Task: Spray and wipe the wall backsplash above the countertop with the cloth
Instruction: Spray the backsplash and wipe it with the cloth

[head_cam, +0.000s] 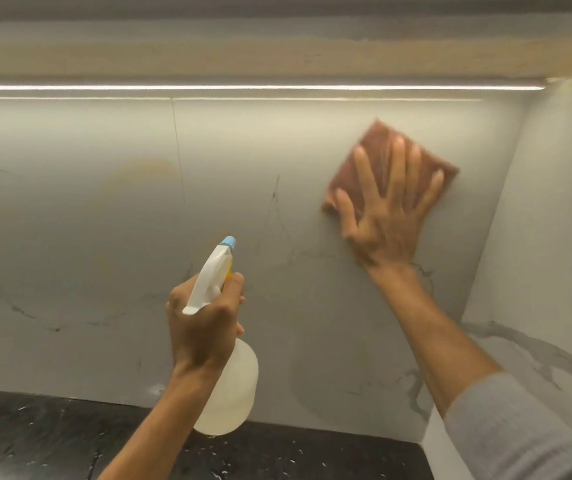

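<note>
The backsplash (104, 237) is a pale marble-veined wall lit from above. My right hand (386, 216) presses a folded reddish-brown cloth (371, 147) flat against it at the upper right, fingers spread and straight; the cloth looks blurred. My left hand (204, 323) grips the neck of a translucent white spray bottle (232, 386) with a white trigger head and blue nozzle (228, 241), which is aimed up at the wall. A finger lies on the trigger.
A dark speckled countertop (35, 438) runs along the bottom. A side wall (547, 237) closes the corner on the right. An LED strip (243, 87) glows under the cabinet above. A vertical tile seam (178, 150) and yellowish stains mark the wall's left part.
</note>
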